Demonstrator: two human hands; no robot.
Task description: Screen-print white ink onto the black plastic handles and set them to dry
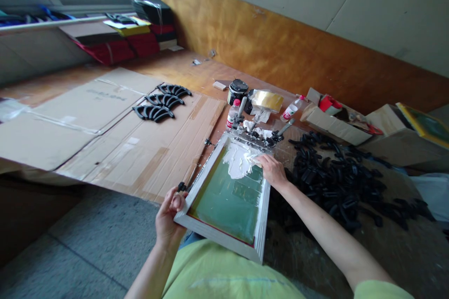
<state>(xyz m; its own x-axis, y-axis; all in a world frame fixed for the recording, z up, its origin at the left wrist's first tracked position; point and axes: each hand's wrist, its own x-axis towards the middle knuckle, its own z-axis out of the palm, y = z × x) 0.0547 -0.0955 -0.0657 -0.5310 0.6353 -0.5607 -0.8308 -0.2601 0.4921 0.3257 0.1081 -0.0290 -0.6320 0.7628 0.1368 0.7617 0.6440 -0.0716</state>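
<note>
A screen-printing frame [264, 231] with a green mesh is tilted up in front of me, its far end at a clamp fixture [257, 136]. Thick white ink [238, 161] is smeared over the far part of the mesh. My right hand [274, 171] is closed on a small ink-covered scraper [255, 158], at the mesh's far right. My left hand [170, 217] is at the near left corner of the frame, fingers curled. A small black plastic piece [181, 187] shows at its fingertips; the rest of that piece is hidden.
Curved black handles [161, 102] lie in rows on flattened cardboard [119, 149] to the left. A heap of black handles [326, 177] covers the right side. Behind the frame are an ink can [237, 91], bottles [293, 108], tape [268, 99] and an open box [333, 124].
</note>
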